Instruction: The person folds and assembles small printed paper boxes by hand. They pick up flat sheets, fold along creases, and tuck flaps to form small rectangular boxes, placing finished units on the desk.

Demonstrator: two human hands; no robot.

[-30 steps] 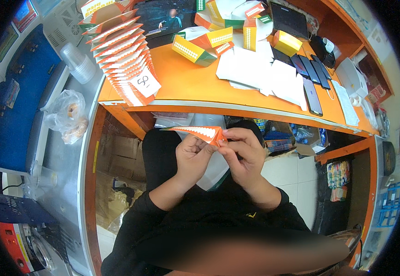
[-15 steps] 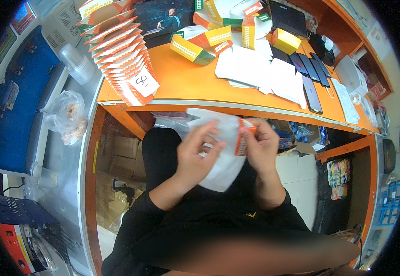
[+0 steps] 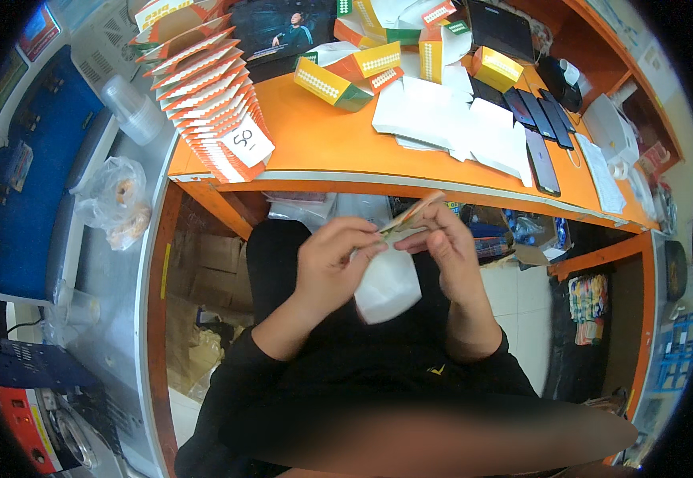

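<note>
Over my lap I hold a partly folded paper carton, its plain white side facing up and a printed orange-and-green edge at the top. My left hand pinches the carton's upper left edge between thumb and fingers. On the other side, my right hand is closed around the upper right part, with the thumb raised near the fold. Fingers partly hide the folds. Beyond the hands, on the orange desk, lie several folded yellow, orange and green cartons and flat white sheets.
A tall nested stack of orange-and-white cartons stands at the desk's left. Several phones lie at the right. On the metal counter at left are clear plastic cups and a plastic bag of ring-shaped food. The desk's front edge is just beyond my hands.
The carton has been turned and folded: its broad white sheet now looks smaller, and its printed edge has tilted upward. My right hand has rotated, and my left has shifted slightly.
</note>
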